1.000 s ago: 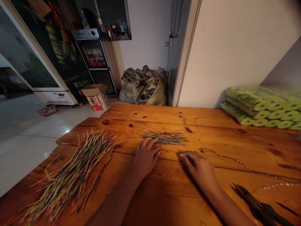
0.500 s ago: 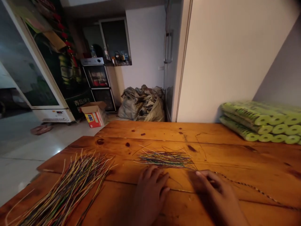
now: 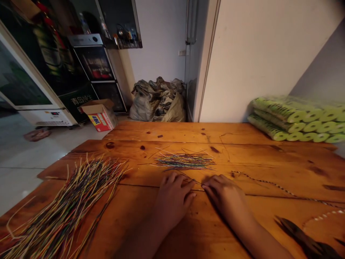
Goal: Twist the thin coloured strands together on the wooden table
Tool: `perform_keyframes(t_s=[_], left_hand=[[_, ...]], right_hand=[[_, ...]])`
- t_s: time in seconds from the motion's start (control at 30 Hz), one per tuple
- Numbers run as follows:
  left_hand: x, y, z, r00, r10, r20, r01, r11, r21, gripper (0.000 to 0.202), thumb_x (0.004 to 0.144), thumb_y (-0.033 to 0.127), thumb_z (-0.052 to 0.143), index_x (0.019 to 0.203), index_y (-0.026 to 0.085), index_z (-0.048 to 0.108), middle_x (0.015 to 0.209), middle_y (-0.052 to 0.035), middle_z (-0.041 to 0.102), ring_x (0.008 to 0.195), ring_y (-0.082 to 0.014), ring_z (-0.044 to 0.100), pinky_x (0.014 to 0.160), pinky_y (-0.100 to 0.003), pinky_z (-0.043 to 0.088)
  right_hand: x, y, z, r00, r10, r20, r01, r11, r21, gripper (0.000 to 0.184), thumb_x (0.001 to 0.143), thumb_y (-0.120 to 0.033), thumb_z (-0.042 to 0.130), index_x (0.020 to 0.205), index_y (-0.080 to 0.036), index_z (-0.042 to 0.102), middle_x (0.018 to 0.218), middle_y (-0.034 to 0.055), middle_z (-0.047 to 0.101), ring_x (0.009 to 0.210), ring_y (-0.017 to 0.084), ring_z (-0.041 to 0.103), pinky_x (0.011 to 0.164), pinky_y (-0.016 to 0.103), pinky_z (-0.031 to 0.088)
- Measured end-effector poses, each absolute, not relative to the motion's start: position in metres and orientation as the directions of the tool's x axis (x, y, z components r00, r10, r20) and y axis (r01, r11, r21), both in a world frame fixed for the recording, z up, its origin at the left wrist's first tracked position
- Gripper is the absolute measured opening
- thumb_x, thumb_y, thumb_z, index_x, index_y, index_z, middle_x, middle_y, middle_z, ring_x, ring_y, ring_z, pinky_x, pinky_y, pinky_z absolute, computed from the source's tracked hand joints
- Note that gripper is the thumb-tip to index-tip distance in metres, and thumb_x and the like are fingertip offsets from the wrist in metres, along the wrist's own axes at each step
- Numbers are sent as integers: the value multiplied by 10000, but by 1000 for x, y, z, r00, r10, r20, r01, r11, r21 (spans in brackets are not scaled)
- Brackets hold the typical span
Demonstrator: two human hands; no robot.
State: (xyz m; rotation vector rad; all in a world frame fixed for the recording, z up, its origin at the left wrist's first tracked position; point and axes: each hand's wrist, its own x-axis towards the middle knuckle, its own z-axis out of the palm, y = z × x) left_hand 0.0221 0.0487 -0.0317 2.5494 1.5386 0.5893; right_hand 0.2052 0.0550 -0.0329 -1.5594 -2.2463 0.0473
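My left hand [image 3: 174,197] lies low over the wooden table with its fingers spread and nothing seen in its grasp. Close to its right, my right hand [image 3: 225,197] pinches the near end of a thin dark wire [image 3: 190,177], which slants across the boards past my left fingertips. Just beyond both hands lies a small bundle of thin coloured wires [image 3: 185,161], roughly lined up sideways. A larger heap of similar wires [image 3: 72,205] spreads at the left. The right hand's palm side is hidden.
A twisted cord [image 3: 275,185] runs across the table's [image 3: 269,162] right side. Dark-handled pliers [image 3: 299,233] lie at the lower right beside a pale beaded strand [image 3: 323,216]. Packs of green-wrapped rolls [image 3: 296,118] are stacked at the back right. Sacks [image 3: 159,100] and a carton [image 3: 99,115] stand beyond.
My right hand has moved left, close to my left hand, and now pinches the thin wire's end. The view has tilted down, bringing the pliers into sight.
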Motion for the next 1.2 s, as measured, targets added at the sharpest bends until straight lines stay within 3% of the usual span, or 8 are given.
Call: perform_keyframes(t_s=[0.17, 0.37, 0.47, 0.57, 0.73, 0.87, 1.0, 1.2], left_hand=[[21, 47, -27, 390, 851, 352, 812, -498, 305, 286, 832, 359, 479, 1088, 298, 592, 1061, -17, 611, 995, -237, 453, 823, -404, 362], [21, 45, -23, 307, 833, 461, 821, -477, 313, 193, 833, 291, 486, 843, 278, 678, 870, -12, 649, 868, -210, 500, 746, -373, 364], [22, 46, -26, 273, 857, 436, 830, -439, 343, 193, 833, 290, 493, 863, 274, 683, 826, -6, 680, 842, -217, 541, 730, -386, 366], [23, 47, -29, 223, 889, 400, 781, -409, 473, 209, 831, 304, 499, 920, 255, 682, 843, -13, 700, 828, -215, 577, 744, -390, 397], [26, 48, -31, 108, 929, 353, 453, -362, 815, 220, 819, 277, 516, 950, 218, 683, 922, -41, 700, 877, -177, 604, 801, -312, 457], [27, 50, -30, 76, 978, 195, 140, -204, 969, 185, 779, 299, 557, 771, 202, 714, 936, -47, 706, 892, -187, 624, 813, -297, 467], [26, 50, -28, 66, 998, -9, -33, 11, 999, 184, 733, 329, 605, 756, 184, 716, 875, -42, 715, 813, -177, 620, 782, -284, 457], [24, 51, -30, 52, 997, -59, -165, 67, 984, 240, 718, 353, 624, 831, 160, 712, 740, -28, 671, 705, -135, 554, 704, -242, 415]], right_hand=[[205, 55, -28, -331, 880, 341, 900, 402, -165, 200, 863, -215, 443, 854, -217, 643, 826, 33, 668, 793, 213, 580, 714, 337, 412], [223, 55, -21, -126, 923, 363, 844, 292, -449, 224, 839, -330, 466, 818, -248, 674, 854, 17, 696, 801, 195, 619, 708, 307, 448], [223, 54, -21, -69, 937, 341, 774, 266, -574, 243, 815, -367, 482, 793, -246, 691, 824, 28, 705, 782, 198, 635, 694, 299, 461], [216, 52, -21, -43, 961, 274, 675, 229, -701, 263, 795, -396, 498, 771, -226, 698, 801, 40, 712, 750, 200, 641, 688, 294, 468], [201, 47, -23, -102, 985, 137, 511, 170, -843, 236, 762, -375, 532, 727, -207, 694, 708, 12, 702, 657, 168, 623, 625, 250, 459], [194, 44, -20, -138, 988, 67, 459, 124, -880, 235, 724, -373, 554, 658, -191, 687, 611, 2, 668, 563, 147, 572, 551, 242, 429], [191, 40, -15, -225, 974, 27, 448, 128, -885, 244, 728, -359, 541, 599, -188, 657, 570, -3, 636, 565, 147, 558, 556, 248, 419], [189, 40, -16, -269, 963, 20, 393, 128, -910, 178, 719, -317, 568, 647, -211, 691, 671, 6, 679, 648, 159, 589, 640, 270, 445]])
